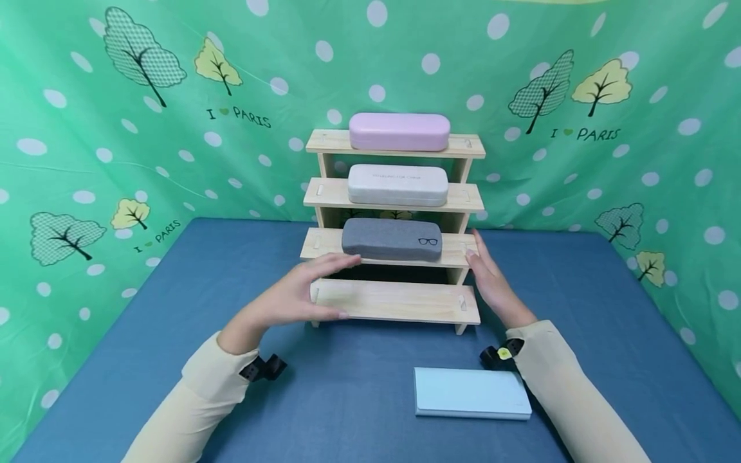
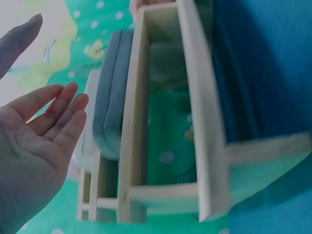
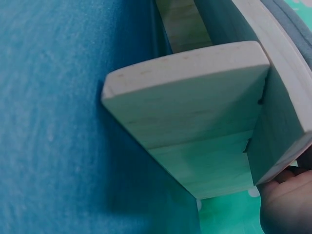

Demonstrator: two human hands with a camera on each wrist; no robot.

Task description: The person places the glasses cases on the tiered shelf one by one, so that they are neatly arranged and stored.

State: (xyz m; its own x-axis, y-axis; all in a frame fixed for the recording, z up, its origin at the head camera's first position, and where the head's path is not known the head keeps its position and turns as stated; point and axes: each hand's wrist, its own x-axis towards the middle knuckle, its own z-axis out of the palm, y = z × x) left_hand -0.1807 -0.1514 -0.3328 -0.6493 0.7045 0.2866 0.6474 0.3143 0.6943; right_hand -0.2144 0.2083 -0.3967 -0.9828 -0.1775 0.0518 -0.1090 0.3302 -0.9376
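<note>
A four-tier wooden shelf (image 1: 393,302) stands in the middle of the table. On its tiers lie a pink case (image 1: 399,132) at the top, a white case (image 1: 397,184) below and a grey glasses case (image 1: 392,239) on the third. The lowest tier is bare. My left hand (image 1: 295,292) hovers at the shelf's front left, thumb and fingers spread, nothing between them; the left wrist view shows its palm apart from the boards. At the shelf's right side my right hand (image 1: 492,283) rests against the third tier's end, with the index finger extended. Its fingertips are partly hidden in the right wrist view.
A light blue flat case (image 1: 471,393) lies on the table in front of the shelf, beside my right forearm. Blue cloth (image 1: 347,399) covers the table. A green printed curtain (image 1: 278,154) hangs close behind the shelf and along both sides.
</note>
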